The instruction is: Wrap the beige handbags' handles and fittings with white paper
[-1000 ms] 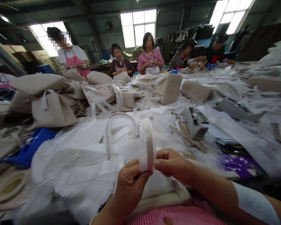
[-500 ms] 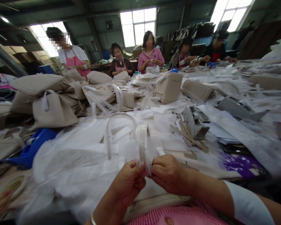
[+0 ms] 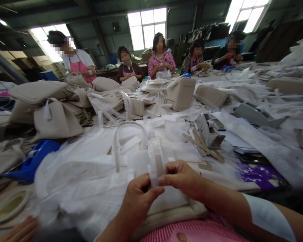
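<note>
Between my hands a beige bag handle (image 3: pixel 158 163), wrapped in clear plastic film, stands up in a narrow loop. My left hand (image 3: pixel 140 198) grips its lower end from the left, with the thumb pointing right across the front. From the other side my right hand (image 3: pixel 183 176) pinches the wrapping between thumb and bent fingers. A second wrapped handle (image 3: pixel 116 144) arches up just behind, over white packing sheets (image 3: pixel 91 161). Near my lap lies a beige edge of a bag (image 3: pixel 174 216), partly covered by white sheet.
Beige bags (image 3: pixel 58 117) pile up at the left. A blue tape dispenser (image 3: pixel 35 159) and a tape roll (image 3: pixel 11 205) lie nearer. A grey dispenser (image 3: pixel 208 129) stands right of centre. Another person's hand (image 3: pixel 20 230) reaches in lower left. Several co-workers stand across the table.
My hands have shifted on the handle's lower end: the left thumb now extends right and the right thumb presses the wrapping. The other person's hand at lower left has moved down and right.
</note>
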`<state>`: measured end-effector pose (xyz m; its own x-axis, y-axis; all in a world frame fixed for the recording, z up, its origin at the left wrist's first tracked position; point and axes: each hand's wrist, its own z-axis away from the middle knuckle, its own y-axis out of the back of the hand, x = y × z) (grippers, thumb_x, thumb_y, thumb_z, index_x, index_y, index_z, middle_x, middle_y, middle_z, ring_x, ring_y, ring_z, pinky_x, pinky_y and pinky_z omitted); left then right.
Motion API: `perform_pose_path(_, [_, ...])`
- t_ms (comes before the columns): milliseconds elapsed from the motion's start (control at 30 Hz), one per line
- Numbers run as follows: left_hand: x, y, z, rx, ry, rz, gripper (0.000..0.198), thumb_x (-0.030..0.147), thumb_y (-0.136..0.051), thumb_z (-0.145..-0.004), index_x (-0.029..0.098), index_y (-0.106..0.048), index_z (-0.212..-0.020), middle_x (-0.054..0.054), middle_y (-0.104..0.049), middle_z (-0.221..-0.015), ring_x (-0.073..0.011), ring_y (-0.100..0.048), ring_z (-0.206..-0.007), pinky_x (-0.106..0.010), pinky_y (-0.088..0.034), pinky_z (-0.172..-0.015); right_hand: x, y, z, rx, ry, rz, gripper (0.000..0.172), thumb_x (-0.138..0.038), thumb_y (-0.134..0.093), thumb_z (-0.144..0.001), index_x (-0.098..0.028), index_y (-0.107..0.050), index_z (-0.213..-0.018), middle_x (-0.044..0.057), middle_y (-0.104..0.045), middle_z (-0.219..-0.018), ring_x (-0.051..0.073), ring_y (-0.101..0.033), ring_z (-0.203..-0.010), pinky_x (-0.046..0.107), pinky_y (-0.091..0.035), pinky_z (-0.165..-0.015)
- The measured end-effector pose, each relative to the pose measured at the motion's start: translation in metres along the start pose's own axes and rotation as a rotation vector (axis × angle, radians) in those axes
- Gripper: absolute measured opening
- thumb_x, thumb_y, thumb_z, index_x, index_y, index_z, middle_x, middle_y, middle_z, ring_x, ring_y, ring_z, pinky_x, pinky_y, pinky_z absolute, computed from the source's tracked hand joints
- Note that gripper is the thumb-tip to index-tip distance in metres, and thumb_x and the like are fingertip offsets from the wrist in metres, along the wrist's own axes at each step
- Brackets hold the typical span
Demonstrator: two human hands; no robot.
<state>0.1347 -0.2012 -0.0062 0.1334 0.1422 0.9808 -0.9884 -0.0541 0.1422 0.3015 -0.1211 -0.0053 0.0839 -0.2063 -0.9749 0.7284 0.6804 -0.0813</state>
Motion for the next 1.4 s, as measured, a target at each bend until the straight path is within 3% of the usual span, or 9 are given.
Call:
perform_pose_path(133, [-0.004,0.001,-0.01,-0.083,0.249,0.474,0.046,0.056,-0.077,-0.065,0.013,-0.064,-0.074,0.007,-0.036,-0.054,-0.0043,-0.02,-0.048,-0.02,-0.016,-0.044,0.015,-0.003,0.005,0.028,0.511,0.666,0.02,-0.024,-0.058,-0.085,-0.014,-0.06,-0.068,-0.001,-0.052,-0.063,0.01,-0.043,-0.058,0.024,-0.031,-0.055])
perform_pose_path(233, [-0.003,-0.004,-0.015,-0.006,0.229,0.412,0.033,0.04,-0.081,-0.067,0.013,-0.064,-0.07,0.007,-0.037,-0.051,-0.0044,-0.025,-0.048,-0.019,-0.02,-0.045,0.023,0.002,0.005,0.041,0.76,0.95,0.021,-0.016,-0.047,-0.09,-0.014,-0.064,-0.079,0.005,-0.059,-0.072,0.013,-0.046,-0.063,0.027,-0.032,-0.059])
perform_pose_path(400, [0.005,-0.008,-0.012,-0.013,-0.069,0.057,0.012,0.029,-0.071,-0.079,0.018,-0.074,-0.079,-0.003,-0.064,-0.075,-0.0175,-0.059,-0.077,-0.026,-0.046,-0.071,0.012,0.02,0.002,-0.148,0.282,0.342,0.027,-0.04,-0.058,-0.085,-0.014,-0.06,-0.076,0.0,-0.052,-0.067,0.009,-0.04,-0.056,0.024,-0.029,-0.052])
perform_pose_path(567, [0.001,-0.007,-0.008,-0.004,-0.334,-0.349,0.013,0.024,-0.064,-0.084,0.019,-0.075,-0.078,-0.005,-0.063,-0.077,-0.0161,-0.057,-0.073,-0.026,-0.044,-0.068,0.004,0.019,-0.008,-0.134,-0.231,-0.372,0.042,-0.05,-0.071,-0.071,-0.018,-0.045,-0.065,-0.01,-0.032,-0.05,0.003,-0.015,-0.041,0.022,-0.009,-0.041])
perform_pose_path(667, [-0.001,-0.002,-0.01,-0.02,-0.137,-0.194,0.016,0.032,-0.071,-0.078,0.017,-0.072,-0.073,-0.003,-0.057,-0.069,-0.0136,-0.051,-0.065,-0.024,-0.04,-0.06,0.003,0.01,-0.011,-0.036,-0.2,-0.311,0.033,-0.041,-0.073,-0.067,-0.017,-0.05,-0.064,-0.009,-0.035,-0.048,0.004,-0.019,-0.041,0.023,-0.012,-0.042])
perform_pose_path(800, [0.005,0.001,-0.022,-0.126,0.32,0.413,0.041,0.053,-0.074,-0.071,0.013,-0.061,-0.068,0.007,-0.034,-0.053,-0.0043,-0.021,-0.046,-0.019,-0.017,-0.044,0.005,0.003,-0.008,0.029,0.103,0.213,0.025,-0.03,-0.065,-0.074,-0.016,-0.052,-0.058,-0.005,-0.04,-0.053,0.007,-0.033,-0.05,0.023,-0.023,-0.049])
perform_pose_path(1000, [0.0,-0.013,-0.042,0.024,0.307,0.421,0.039,0.045,-0.08,-0.066,0.013,-0.059,-0.07,0.008,-0.037,-0.051,-0.003,-0.019,-0.045,-0.02,-0.012,-0.042,0.013,0.009,-0.004,0.11,0.459,0.896,0.019,-0.024,-0.049,-0.087,-0.014,-0.059,-0.074,0.005,-0.058,-0.074,0.014,-0.047,-0.067,0.029,-0.034,-0.063])
perform_pose_path(1233, [0.004,-0.012,-0.04,-0.046,-0.114,-0.058,0.014,0.029,-0.069,-0.078,0.016,-0.074,-0.081,-0.004,-0.067,-0.082,-0.0181,-0.058,-0.078,-0.027,-0.045,-0.073,0.004,0.03,-0.025,0.017,-0.306,-0.248,0.035,-0.047,-0.052,-0.085,-0.017,-0.047,-0.067,-0.007,-0.041,-0.053,0.003,-0.021,-0.039,0.019,-0.013,-0.039])
perform_pose_path(1400, [0.003,-0.012,-0.038,0.012,-0.054,-0.235,0.017,0.033,-0.07,-0.077,0.016,-0.069,-0.077,-0.003,-0.062,-0.075,-0.0162,-0.054,-0.071,-0.025,-0.043,-0.065,0.005,0.019,-0.035,0.096,-0.328,-0.576,0.033,-0.033,-0.071,-0.069,-0.019,-0.041,-0.066,-0.012,-0.032,-0.046,0.001,-0.017,-0.036,0.017,-0.008,-0.038])
